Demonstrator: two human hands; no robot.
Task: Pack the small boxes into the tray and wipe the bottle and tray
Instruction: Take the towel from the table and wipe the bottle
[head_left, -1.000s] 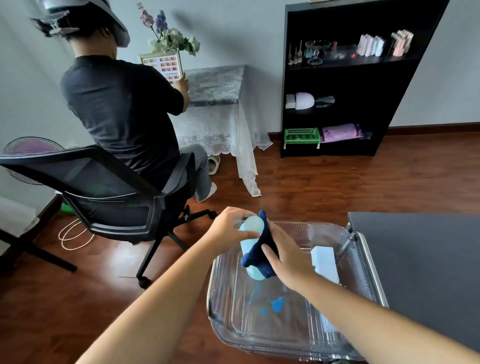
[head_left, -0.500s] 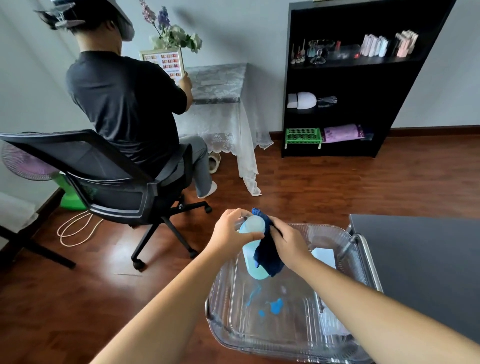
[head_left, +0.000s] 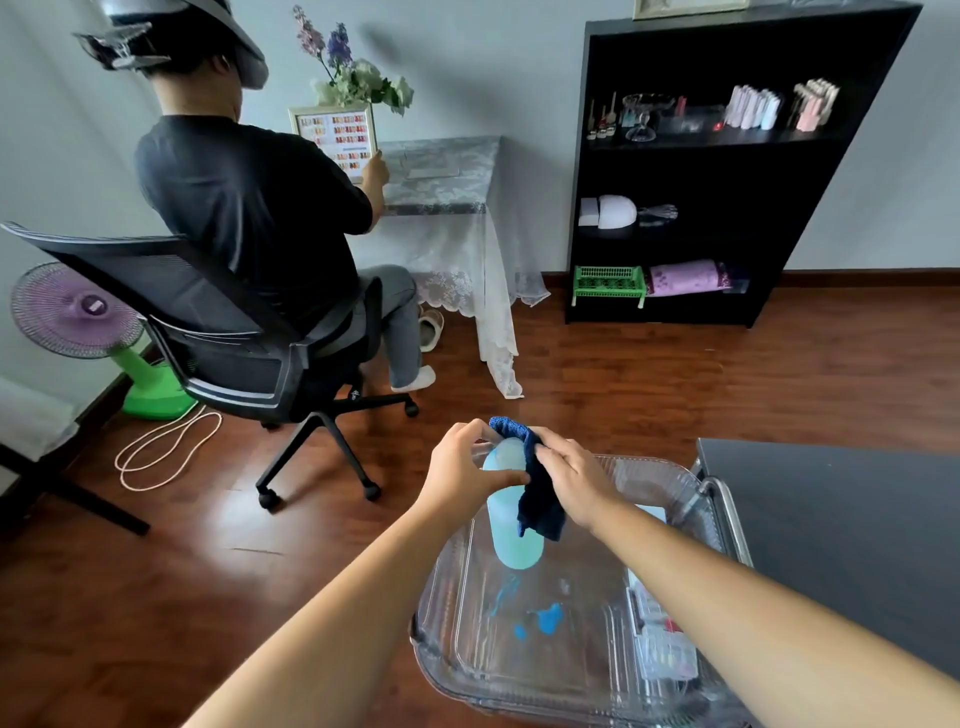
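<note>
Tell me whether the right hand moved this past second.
Yes. The right hand and blue cloth slid up the bottle, away from the blue spots, toward the far rim of the tray.

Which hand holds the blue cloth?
The right hand holds the dark blue cloth against the pale blue bottle; the left hand only grips the bottle's upper part.

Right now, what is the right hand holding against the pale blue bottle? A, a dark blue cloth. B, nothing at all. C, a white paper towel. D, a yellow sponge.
A: the right hand holds a dark blue cloth draped against the pale blue bottle, which the left hand holds near its top, above the clear tray.
</note>
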